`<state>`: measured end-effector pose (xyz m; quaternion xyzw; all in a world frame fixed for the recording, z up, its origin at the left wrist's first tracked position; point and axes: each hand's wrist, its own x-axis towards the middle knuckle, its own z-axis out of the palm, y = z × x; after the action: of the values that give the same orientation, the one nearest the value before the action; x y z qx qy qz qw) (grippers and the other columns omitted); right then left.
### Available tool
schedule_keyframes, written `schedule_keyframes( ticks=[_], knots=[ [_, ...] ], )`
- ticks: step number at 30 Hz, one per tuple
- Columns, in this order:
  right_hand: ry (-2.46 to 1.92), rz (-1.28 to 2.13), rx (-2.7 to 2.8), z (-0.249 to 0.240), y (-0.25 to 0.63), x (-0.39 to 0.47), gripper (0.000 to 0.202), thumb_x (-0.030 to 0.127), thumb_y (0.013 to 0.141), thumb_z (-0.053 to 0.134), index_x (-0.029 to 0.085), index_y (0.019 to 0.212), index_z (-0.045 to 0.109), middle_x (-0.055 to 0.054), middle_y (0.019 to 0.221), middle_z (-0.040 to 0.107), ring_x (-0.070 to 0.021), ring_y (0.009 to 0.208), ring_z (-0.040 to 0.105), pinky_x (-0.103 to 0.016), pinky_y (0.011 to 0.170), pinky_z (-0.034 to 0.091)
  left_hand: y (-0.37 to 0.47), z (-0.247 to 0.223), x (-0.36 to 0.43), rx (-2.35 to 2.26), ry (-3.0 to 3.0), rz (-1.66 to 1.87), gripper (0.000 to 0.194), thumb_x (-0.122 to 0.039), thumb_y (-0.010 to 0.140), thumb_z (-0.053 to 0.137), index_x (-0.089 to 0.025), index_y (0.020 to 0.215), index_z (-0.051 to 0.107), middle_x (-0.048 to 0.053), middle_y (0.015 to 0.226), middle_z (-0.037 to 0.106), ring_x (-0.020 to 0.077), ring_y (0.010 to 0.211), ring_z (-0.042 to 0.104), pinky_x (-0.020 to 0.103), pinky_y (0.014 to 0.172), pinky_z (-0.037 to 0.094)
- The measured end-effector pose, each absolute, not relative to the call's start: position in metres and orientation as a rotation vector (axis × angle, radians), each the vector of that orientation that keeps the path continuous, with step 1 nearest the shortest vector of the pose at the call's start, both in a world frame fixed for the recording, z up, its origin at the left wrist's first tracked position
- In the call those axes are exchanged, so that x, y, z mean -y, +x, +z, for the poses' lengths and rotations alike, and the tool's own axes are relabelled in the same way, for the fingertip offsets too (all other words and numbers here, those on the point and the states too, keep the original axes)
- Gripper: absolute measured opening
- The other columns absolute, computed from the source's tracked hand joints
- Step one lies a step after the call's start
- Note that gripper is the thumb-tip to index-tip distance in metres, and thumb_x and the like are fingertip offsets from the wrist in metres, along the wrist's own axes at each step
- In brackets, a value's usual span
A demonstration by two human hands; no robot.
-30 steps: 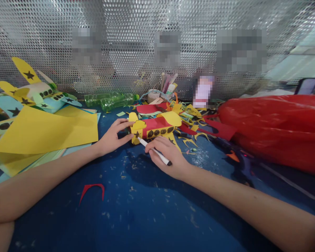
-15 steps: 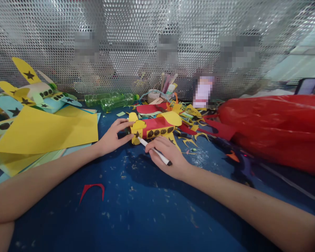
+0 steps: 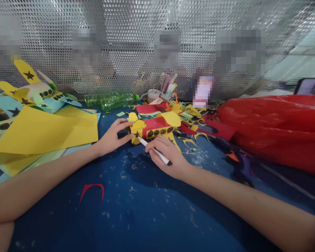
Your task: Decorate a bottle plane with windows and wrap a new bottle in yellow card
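Observation:
A toy airplane, wrapped in red and yellow paper, lies on the blue table. Black-inked ovals run along its side, and a black star marks the small yellow piece at its left end. My left hand grips that end between thumb and fingers. In my right hand is a white marker with a black end. Its tip touches or nearly touches the paper by the star; I cannot tell which.
Other paper airplanes and yellow paper sheets lie left. Green bottles and paper scraps are behind. A red plastic bag and a glue gun stand right. A red paper offcut lies in front.

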<state>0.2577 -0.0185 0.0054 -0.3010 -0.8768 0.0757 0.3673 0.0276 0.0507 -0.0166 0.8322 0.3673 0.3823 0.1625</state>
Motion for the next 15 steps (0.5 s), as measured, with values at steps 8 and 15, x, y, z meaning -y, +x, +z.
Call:
schedule_keyframes(
  ticks=[8,15],
  knots=[
    [-0.789,0.203,2.246,0.0061,0.2571,0.0188,0.013,0.014,0.089,0.043,0.021,0.084,0.053,-0.003,0.075,0.058,-0.0165,0.073,0.052,-0.032,0.07,0.042,0.0273,-0.017,-0.0514,-1.038,2.365,1.098,0.041,-0.047,0.088,0.054,-0.027,0.123,0.055,0.007,0.126,0.047,0.0226,0.119,0.049,0.041,0.1,0.046],
    [-0.779,0.185,2.22,0.006,0.2575,0.0194,0.013,0.013,0.088,0.044,0.021,0.083,0.053,-0.002,0.074,0.059,-0.0167,0.073,0.053,-0.032,0.069,0.041,0.0278,-0.0158,-0.0506,-1.052,2.355,1.079,0.041,-0.047,0.087,0.055,-0.026,0.123,0.055,0.007,0.126,0.047,0.0225,0.12,0.048,0.04,0.1,0.045]
  ],
)
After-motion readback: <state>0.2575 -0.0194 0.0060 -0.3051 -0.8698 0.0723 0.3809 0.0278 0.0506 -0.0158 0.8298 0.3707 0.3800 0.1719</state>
